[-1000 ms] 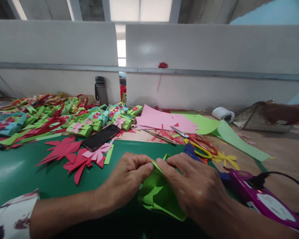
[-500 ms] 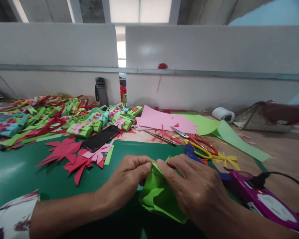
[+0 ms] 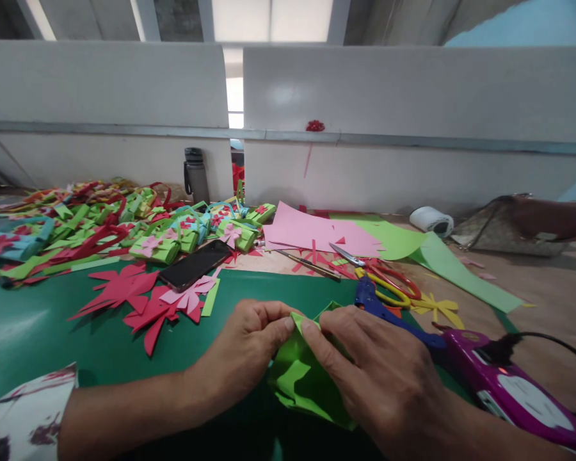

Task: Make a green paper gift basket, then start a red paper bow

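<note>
your left hand and right hand both pinched on folded green paper, at its top edge, blue glue gun nearby

beyond the fingers, the green mat offers passage between the lime strip and blue glue gun.

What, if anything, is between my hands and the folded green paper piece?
Nothing visible: the left hand and right hand both grip the folded green paper piece, fingers at its upper edge. The blue glue gun lies just beyond the right hand, not between it and the paper.
</note>
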The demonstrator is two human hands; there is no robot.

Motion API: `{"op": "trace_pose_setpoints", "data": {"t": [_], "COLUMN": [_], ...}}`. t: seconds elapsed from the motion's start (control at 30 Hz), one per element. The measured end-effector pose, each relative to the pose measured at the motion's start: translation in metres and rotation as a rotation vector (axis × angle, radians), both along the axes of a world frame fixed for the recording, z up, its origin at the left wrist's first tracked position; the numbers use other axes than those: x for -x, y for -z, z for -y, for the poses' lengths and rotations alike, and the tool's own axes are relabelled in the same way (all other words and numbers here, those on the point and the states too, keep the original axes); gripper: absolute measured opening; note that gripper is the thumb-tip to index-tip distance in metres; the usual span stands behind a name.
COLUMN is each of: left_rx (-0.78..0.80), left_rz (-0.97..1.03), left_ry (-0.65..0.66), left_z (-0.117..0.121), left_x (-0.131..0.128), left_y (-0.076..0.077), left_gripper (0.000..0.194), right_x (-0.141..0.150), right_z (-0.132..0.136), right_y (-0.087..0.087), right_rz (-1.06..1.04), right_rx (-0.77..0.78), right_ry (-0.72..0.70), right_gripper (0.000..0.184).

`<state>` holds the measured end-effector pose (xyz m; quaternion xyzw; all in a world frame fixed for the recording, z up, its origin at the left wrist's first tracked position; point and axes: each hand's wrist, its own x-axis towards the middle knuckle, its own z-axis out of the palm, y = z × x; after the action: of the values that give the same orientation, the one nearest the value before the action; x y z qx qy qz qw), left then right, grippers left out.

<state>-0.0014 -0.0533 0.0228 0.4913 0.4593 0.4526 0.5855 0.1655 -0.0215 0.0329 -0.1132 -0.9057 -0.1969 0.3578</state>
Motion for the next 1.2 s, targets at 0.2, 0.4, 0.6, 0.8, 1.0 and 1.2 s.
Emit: {"op": "trace_pose_setpoints", "data": {"t": [0.2,0.4,0.6,0.8,1.0,1.2], "left_rx": [-0.006,0.006,0.028,0.022,0.034,0.037], "left_rz": [0.032,0.063,0.104,0.126,0.17,0.159], "left_ry": [-0.006,0.003,0.031,0.042,0.033,-0.022], "left_z": [0.0013,0.003,0.0049,0.0044,0.0061,0.0041], "left_x": [-0.0006,-0.0019,-0.0024,-0.0017,-0.0033,-0.0045], "left_y": [0.0006,-0.0001,-0.0008,0.0026,0.001,0.0049], "left_gripper": [0.022,0.026,0.029,0.028,0.023,0.018], "right_x": [-0.0004,-0.0017,-0.0023,-0.0027,-0.001,0.0004], "right_z": [-0.0006,0.0007,0.0009,0.0011,-0.0007,0.0009], "right_y": [-0.0012,-0.0029,-0.0049,-0.0021,-0.0022,-0.0019], "right_rz": [0.037,0.099,0.156,0.152,0.132,0.124], "right_rx": [0.018,0.006,0.028,0.013,-0.001,-0.035], "right_ry": [-0.032,-0.03,-0.042,-0.033,-0.034,0.0], "right_gripper": [0.029,0.029,0.031,0.031,0.03,0.032]}}
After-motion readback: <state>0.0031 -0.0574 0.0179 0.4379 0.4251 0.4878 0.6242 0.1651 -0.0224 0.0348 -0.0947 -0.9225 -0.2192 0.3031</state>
